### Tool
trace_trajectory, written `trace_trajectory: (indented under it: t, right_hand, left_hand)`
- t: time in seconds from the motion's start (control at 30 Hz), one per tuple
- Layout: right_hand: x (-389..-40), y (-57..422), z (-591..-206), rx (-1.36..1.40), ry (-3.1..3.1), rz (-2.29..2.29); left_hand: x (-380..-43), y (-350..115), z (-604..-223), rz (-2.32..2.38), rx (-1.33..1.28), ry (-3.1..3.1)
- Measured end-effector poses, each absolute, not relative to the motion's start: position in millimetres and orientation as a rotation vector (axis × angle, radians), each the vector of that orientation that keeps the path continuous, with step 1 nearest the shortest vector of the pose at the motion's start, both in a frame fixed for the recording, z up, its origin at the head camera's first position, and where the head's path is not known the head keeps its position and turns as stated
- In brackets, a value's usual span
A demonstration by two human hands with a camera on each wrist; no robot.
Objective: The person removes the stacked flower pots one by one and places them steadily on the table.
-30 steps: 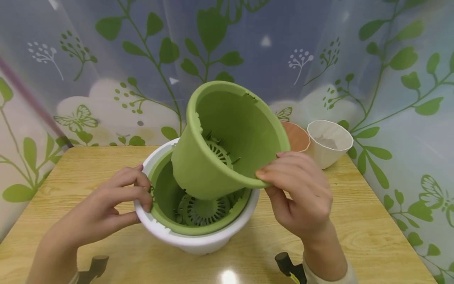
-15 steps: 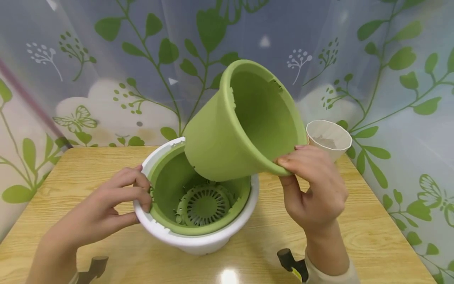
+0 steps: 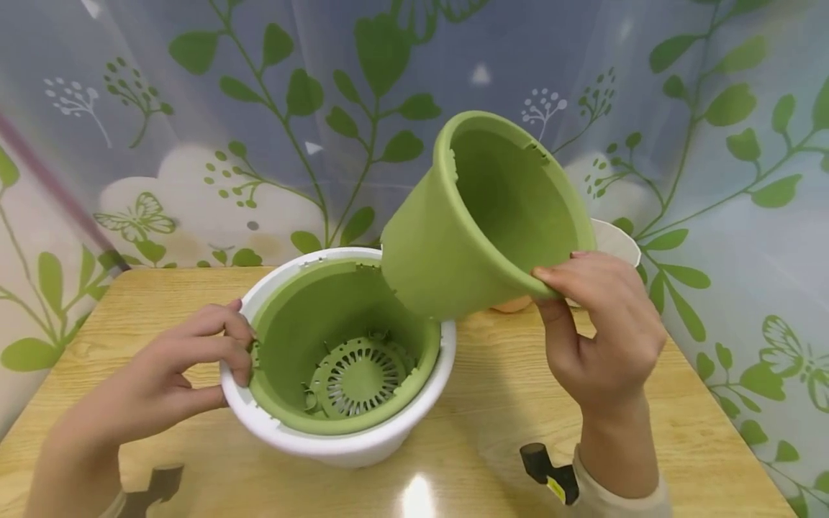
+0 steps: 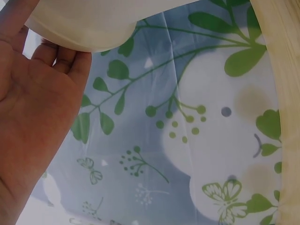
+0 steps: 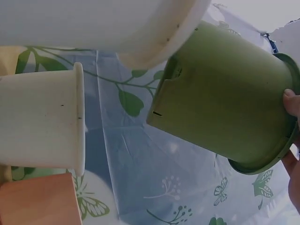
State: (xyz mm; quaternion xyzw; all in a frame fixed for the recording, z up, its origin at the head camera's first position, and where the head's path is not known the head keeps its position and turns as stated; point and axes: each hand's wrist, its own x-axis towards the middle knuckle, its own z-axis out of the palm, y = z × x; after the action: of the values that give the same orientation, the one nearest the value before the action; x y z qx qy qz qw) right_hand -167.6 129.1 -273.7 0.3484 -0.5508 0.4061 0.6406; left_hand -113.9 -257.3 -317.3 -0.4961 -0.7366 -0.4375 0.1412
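My right hand (image 3: 602, 324) pinches the near rim of a green plastic flowerpot (image 3: 447, 244). That pot is raised and tilted, its mouth turned up and to the right. In the right wrist view its outer side (image 5: 225, 98) shows. Below and to the left, a white flowerpot (image 3: 363, 450) stands on the table with a second green flowerpot (image 3: 304, 309) nested inside it. A slotted round grate (image 3: 363, 378) lies at that inner pot's bottom. My left hand (image 3: 188, 360) grips the white pot's left rim, fingertips over the edge and thumb outside. In the left wrist view the hand (image 4: 42, 89) holds the white pot's rim (image 4: 84, 35).
Behind the raised pot, at the back right of the wooden table (image 3: 537, 446), another white pot (image 3: 615, 241) is partly hidden. Beside it an orange pot (image 3: 513, 304) barely shows; the right wrist view shows more of this orange pot (image 5: 40, 201). A leaf-patterned curtain (image 3: 259, 108) hangs behind.
The right hand has lifted the tilted green flowerpot out of the nested pots, moving it up and to the right. The left hand keeps its grip; the nested pots appear slightly tilted and farther left.
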Motion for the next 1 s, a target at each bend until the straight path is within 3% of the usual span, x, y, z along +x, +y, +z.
trace_trajectory:
  t: [1.0]
  right_hand:
    - [-156.7, 178.6, -269.4, 0.984, -1.902, 0.6]
  left_hand:
    - [-115.5, -276.8, -319.0, -1.333, -1.403, -2.132]
